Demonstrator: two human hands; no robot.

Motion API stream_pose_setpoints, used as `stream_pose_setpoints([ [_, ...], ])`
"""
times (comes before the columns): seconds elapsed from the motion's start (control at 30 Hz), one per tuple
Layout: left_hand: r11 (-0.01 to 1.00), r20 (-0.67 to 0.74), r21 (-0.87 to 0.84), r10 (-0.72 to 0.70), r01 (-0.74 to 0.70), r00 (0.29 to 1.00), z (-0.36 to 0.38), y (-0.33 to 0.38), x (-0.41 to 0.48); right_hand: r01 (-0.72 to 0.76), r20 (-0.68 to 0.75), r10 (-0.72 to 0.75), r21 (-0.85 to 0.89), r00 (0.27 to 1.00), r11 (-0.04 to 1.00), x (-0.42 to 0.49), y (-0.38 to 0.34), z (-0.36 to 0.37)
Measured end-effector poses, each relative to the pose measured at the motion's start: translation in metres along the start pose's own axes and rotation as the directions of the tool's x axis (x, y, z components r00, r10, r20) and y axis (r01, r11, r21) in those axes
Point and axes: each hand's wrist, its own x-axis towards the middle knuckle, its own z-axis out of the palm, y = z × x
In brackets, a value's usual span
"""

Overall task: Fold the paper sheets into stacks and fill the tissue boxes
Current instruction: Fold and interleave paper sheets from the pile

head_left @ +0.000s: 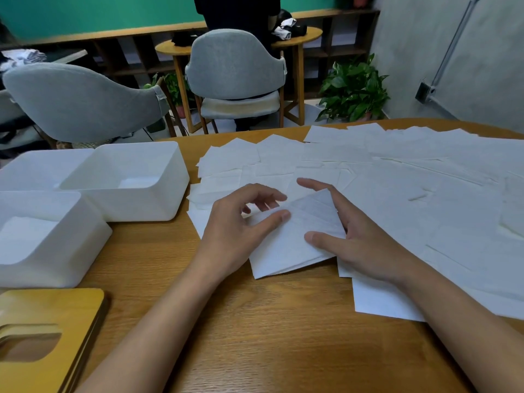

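Note:
A folded white paper sheet point(286, 245) lies on the wooden table point(255, 321) between my hands. My left hand point(238, 231) rests on its left edge, thumb pressing the fold, fingers loosely curled above it. My right hand point(360, 242) holds the sheet's right side, with the thumb on top and the fingers round its lifted far edge. Many loose white sheets point(411, 180) cover the table's right and far parts. Three white tissue boxes stand at the left: a near one point(56, 251) holding a paper stack, a middle one point(158, 205), and a far one point(37, 168).
Yellow wooden box lids point(51, 313) with an oval slot are stacked at the near left corner. Two grey chairs point(235, 66) stand beyond the table's far edge, with a potted plant point(354, 92) at the back right. A person in dark clothes stands behind the chairs.

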Motion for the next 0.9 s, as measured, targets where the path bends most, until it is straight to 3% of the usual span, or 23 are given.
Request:
stream_pose_setpoints([
  [0.07,0.999,0.047,-0.007,-0.038,0.039,0.998,-0.001,0.000,0.001,0.031,-0.022,-0.031,-0.002,0.999,1.000,-0.001,-0.001,0.000],
  [0.23,0.912,0.255,-0.265,-0.247,0.313,0.935,-0.009,0.004,0.003,0.092,-0.074,-0.091,0.021,0.993,0.996,-0.001,-0.001,-0.006],
  [0.3,0.906,0.263,-0.272,-0.254,0.325,0.931,-0.009,0.002,0.003,0.072,-0.068,-0.070,0.033,0.995,0.997,-0.001,-0.001,-0.010],
  [0.43,0.942,0.183,-0.192,-0.242,0.276,0.953,-0.004,-0.001,0.005,0.010,0.076,-0.028,0.231,0.997,0.973,-0.003,-0.003,-0.024],
  [0.57,0.938,0.185,-0.235,-0.213,0.253,0.959,-0.003,-0.001,0.005,-0.022,0.111,0.016,0.055,0.994,0.998,-0.003,-0.005,-0.027],
  [0.67,0.960,0.107,-0.215,-0.161,0.181,0.981,0.005,-0.002,0.005,-0.044,-0.023,0.043,-0.024,0.999,0.999,0.000,0.003,-0.027],
  [0.77,0.992,-0.015,-0.098,-0.076,0.074,0.997,0.016,-0.012,0.006,-0.023,-0.281,0.027,0.018,0.959,1.000,0.002,0.009,-0.041],
  [0.9,0.973,0.122,0.206,0.083,-0.107,0.989,0.028,-0.022,0.011,0.030,-0.564,0.066,0.159,0.823,0.987,0.003,0.017,-0.060],
])
